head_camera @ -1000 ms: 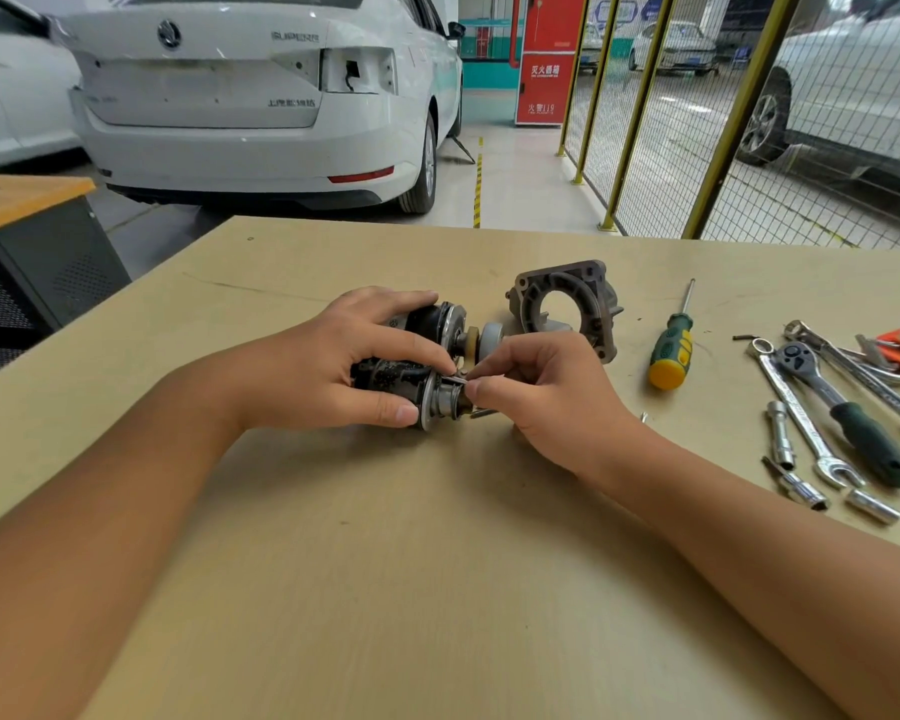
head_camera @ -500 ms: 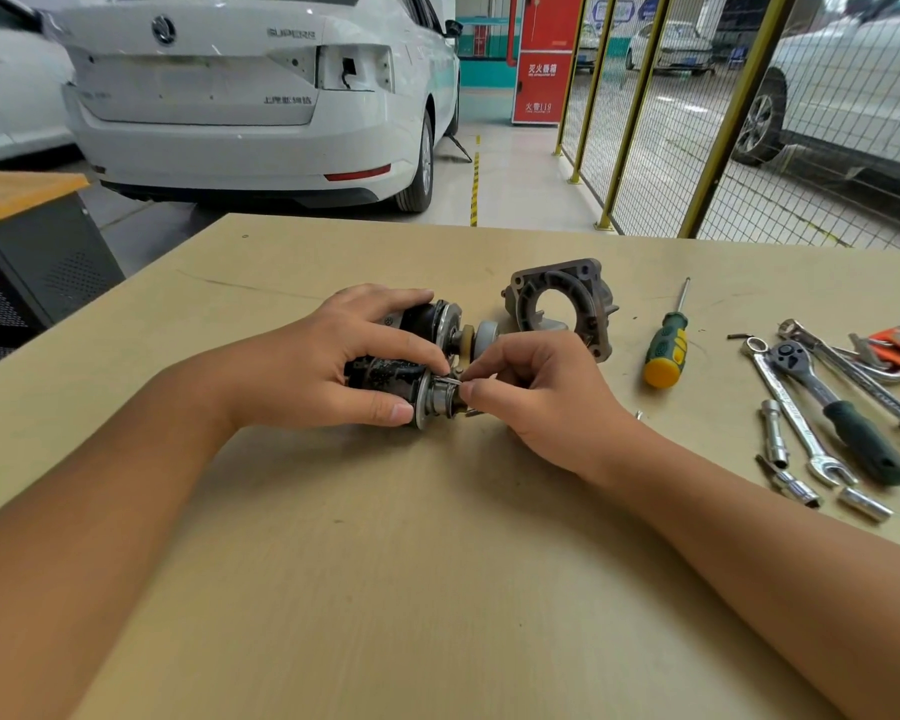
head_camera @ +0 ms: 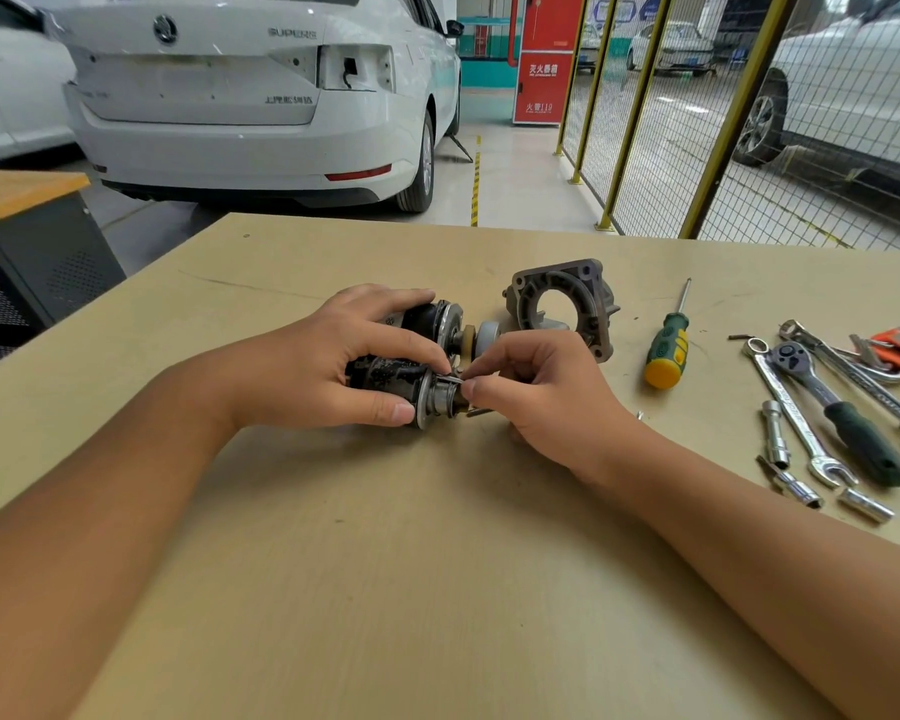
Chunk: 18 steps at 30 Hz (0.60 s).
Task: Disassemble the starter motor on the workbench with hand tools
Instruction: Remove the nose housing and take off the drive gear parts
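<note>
Hands (head_camera: 328,366) unmoved on starter motor (head_camera: 411,381).

Person: 2 bare forearms, left hand (head_camera: 328,371) and right hand (head_camera: 541,392) ungloved, short nails, nothing worn on wrists or fingers.

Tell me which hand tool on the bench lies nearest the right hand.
The screwdriver with the green and yellow handle, just right of the right hand. The ratchet, wrenches and sockets all lie farther right, toward the bench edge.
</note>
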Tool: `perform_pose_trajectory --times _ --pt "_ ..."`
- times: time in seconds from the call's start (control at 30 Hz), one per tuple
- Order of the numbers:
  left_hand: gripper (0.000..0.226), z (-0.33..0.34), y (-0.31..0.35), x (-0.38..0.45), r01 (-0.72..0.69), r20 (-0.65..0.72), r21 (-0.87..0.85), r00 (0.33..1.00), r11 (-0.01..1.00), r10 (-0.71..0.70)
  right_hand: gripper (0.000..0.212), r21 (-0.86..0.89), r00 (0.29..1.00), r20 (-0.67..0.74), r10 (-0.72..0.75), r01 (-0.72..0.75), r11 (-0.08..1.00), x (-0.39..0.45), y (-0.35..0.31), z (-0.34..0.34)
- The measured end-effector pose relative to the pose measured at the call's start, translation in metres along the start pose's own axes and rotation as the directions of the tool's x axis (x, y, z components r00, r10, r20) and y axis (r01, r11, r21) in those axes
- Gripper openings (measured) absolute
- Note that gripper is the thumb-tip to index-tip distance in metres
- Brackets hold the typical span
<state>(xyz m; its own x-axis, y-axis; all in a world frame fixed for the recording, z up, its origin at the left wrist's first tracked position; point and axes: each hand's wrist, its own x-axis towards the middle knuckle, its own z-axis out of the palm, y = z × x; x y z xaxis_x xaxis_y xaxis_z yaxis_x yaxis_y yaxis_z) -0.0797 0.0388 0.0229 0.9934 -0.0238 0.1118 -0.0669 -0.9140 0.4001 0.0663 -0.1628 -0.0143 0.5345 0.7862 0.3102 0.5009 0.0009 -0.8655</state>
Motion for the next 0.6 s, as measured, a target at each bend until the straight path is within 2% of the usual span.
perform_pose_trajectory --times 0.27,0.4,0.5,0.6 --pt "0.049 0.0006 -0.0015 0.0003 -0.004 -0.004 0.002 1.0 1.0 0.004 0.007 -0.027 0.998 0.023 -0.057 0.058 0.998 0.0001 0.0011 -0.0013" --pt "0.048 0.0021 -0.0029 0.0008 -0.014 -0.017 0.004 1.0 1.0 0.014 0.006 -0.135 0.988 0.018 -0.154 0.155 0.979 0.0016 0.0024 -0.0005" --pt "0.046 0.0047 -0.0024 0.0013 -0.009 -0.028 -0.009 1.0 1.0 0.009 0.007 -0.283 0.954 0.017 -0.301 0.293 0.913 0.0008 0.0004 -0.0012" --pt "0.041 0.0095 0.0004 0.0027 0.016 -0.043 -0.016 0.999 1.0 -0.016 0.007 -0.416 0.906 0.076 -0.417 0.409 0.812 -0.0004 -0.003 -0.0025"
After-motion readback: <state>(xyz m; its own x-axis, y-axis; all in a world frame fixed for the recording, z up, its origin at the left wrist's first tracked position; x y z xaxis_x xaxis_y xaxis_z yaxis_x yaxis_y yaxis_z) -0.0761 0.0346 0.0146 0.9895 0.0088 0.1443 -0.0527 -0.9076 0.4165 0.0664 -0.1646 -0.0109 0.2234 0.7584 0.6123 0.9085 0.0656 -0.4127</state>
